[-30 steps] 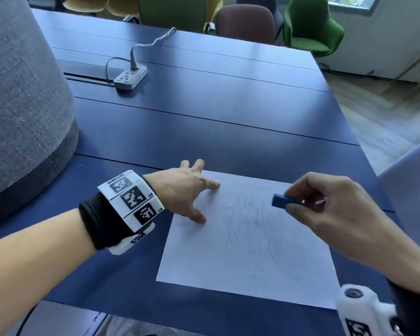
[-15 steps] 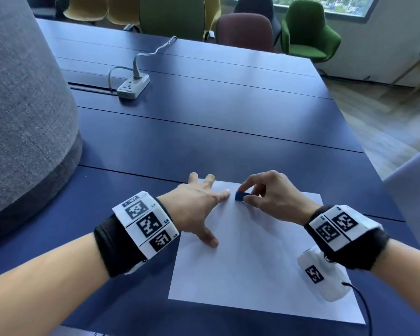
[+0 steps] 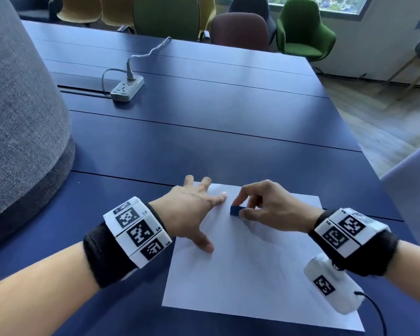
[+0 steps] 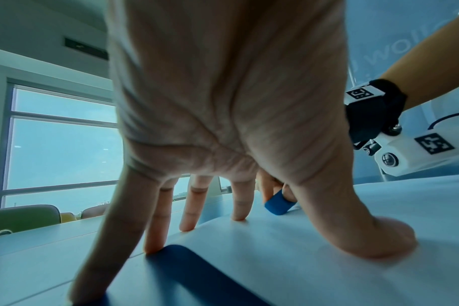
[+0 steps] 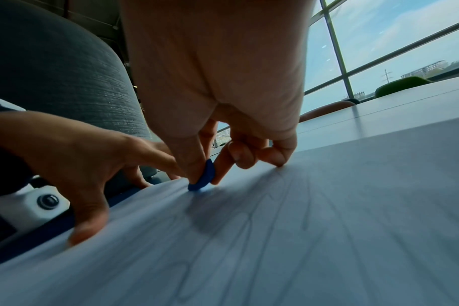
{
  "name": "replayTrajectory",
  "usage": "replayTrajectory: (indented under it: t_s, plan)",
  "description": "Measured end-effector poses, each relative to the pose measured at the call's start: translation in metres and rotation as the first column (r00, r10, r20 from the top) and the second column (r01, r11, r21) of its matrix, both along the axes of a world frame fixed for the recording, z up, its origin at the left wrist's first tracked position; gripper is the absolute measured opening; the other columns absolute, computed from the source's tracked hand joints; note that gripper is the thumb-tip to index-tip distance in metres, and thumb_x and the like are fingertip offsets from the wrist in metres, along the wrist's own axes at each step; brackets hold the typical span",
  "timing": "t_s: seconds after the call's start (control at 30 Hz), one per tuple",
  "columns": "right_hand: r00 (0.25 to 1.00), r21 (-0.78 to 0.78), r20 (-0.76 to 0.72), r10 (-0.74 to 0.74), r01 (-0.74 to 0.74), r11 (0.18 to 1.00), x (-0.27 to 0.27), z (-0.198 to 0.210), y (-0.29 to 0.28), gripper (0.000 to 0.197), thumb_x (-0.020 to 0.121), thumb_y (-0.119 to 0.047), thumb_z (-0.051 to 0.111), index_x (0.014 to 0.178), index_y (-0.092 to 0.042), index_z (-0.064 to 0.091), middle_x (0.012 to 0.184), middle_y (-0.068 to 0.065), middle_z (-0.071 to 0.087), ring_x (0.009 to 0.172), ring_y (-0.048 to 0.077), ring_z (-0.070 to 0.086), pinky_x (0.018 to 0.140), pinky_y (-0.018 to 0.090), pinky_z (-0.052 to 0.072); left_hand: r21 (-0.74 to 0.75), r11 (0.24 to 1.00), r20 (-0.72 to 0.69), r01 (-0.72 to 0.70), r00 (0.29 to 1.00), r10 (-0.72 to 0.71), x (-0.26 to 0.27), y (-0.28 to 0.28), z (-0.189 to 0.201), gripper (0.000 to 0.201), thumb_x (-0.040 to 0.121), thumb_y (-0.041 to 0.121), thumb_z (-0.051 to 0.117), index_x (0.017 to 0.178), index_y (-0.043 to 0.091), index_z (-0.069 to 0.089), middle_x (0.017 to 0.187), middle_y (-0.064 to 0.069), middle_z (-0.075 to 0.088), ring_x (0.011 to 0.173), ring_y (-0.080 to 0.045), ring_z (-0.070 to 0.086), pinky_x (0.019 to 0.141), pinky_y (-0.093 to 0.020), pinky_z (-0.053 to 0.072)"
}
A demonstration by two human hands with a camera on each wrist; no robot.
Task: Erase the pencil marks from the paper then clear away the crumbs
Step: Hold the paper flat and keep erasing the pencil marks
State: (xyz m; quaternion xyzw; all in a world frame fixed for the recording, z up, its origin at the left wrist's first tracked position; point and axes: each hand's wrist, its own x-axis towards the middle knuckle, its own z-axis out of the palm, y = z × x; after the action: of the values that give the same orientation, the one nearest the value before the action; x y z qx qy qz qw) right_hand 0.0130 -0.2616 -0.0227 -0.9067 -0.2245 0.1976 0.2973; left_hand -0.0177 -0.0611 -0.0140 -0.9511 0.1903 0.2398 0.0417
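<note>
A white sheet of paper (image 3: 257,270) with faint pencil scribbles lies on the dark blue table (image 3: 204,132). My left hand (image 3: 194,214) is spread flat, fingers straight, pressing the sheet's far left corner. My right hand (image 3: 264,209) pinches a small blue eraser (image 3: 235,210) between thumb and fingers, its lower end touching the paper near the far edge. The left wrist view shows the eraser (image 4: 278,205) just past my thumb. In the right wrist view the eraser (image 5: 203,177) meets the paper (image 5: 301,238), where grey pencil lines run toward the camera.
A white power strip (image 3: 127,88) with its cable lies further back on the table. A large grey fabric-covered shape (image 3: 22,112) stands at the left. Several chairs, one of them green (image 3: 303,32), line the far edge. The table's right edge drops to a wooden floor.
My right hand has carried the eraser from the right side of the sheet to its far edge near my left hand and lowered it onto the paper. The left hand stays pressing the corner.
</note>
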Motion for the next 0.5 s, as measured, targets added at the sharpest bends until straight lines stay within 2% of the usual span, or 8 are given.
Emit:
replayTrajectory:
  t_s: [0.13,0.17,0.3,0.4,0.47,0.5]
  plan:
    - [0.991,0.03,0.072,-0.117,0.115,0.993,0.013,-0.002,0.001,0.012,0.083,-0.02,0.068,0.09,-0.028,0.071,0.072,0.0,0.066,0.056,0.003,0.049,0.057,0.014,0.037,0.002,1.0,0.011,-0.002,1.0,0.002,-0.001,0.001,-0.001,0.112,0.066,0.068,0.074,0.153,0.04,0.008,0.141,-0.003,0.022,0.119,-0.028,0.027,0.074,-0.032,0.034]
    - [0.992,0.039,0.059,-0.112,0.11,0.993,0.009,-0.002,0.0,0.011,0.083,-0.02,0.067,0.089,-0.028,0.071,0.071,-0.001,0.065,0.055,0.003,0.049,0.056,0.013,0.037,0.003,1.0,0.014,-0.003,1.0,0.003,-0.001,0.001,-0.001,0.112,0.066,0.068,0.074,0.153,0.04,0.008,0.141,-0.003,0.022,0.119,-0.028,0.026,0.074,-0.032,0.034]
    - [0.996,0.003,-0.044,0.081,-0.081,0.997,-0.01,0.002,0.005,0.012,0.084,-0.02,0.067,0.09,-0.029,0.07,0.064,-0.01,0.056,0.053,-0.001,0.047,0.053,0.009,0.037,0.013,1.0,0.01,-0.004,1.0,0.004,-0.001,0.001,-0.002,0.112,0.067,0.068,0.073,0.153,0.041,0.006,0.145,-0.004,0.018,0.121,-0.029,0.025,0.075,-0.032,0.035]
    - [0.999,0.006,0.041,0.005,-0.005,1.0,0.004,0.001,0.008,0.013,0.083,-0.02,0.067,0.092,-0.029,0.071,0.069,-0.008,0.061,0.054,-0.004,0.049,0.055,0.01,0.036,-0.009,1.0,0.005,-0.017,1.0,0.017,-0.001,0.0,-0.003,0.112,0.066,0.066,0.075,0.152,0.042,0.007,0.145,-0.004,0.018,0.122,-0.029,0.024,0.075,-0.034,0.037]
    - [0.996,0.033,0.063,-0.067,0.065,0.997,0.008,-0.002,0.009,0.012,0.083,-0.02,0.067,0.091,-0.029,0.07,0.071,-0.004,0.064,0.052,-0.002,0.049,0.056,0.014,0.036,-0.021,0.999,-0.006,-0.031,0.999,0.031,-0.001,0.0,-0.004,0.113,0.066,0.064,0.077,0.152,0.042,0.007,0.151,-0.005,0.011,0.13,-0.033,0.02,0.082,-0.037,0.042]
    - [0.997,0.031,0.059,-0.058,0.056,0.998,0.005,-0.003,0.009,0.012,0.083,-0.02,0.066,0.09,-0.03,0.069,0.07,-0.005,0.063,0.052,-0.001,0.048,0.055,0.013,0.036,-0.027,0.999,-0.023,-0.045,0.999,0.044,-0.001,0.0,-0.004,0.114,0.066,0.062,0.078,0.153,0.042,0.006,0.156,-0.006,0.004,0.138,-0.035,0.013,0.091,-0.042,0.044]
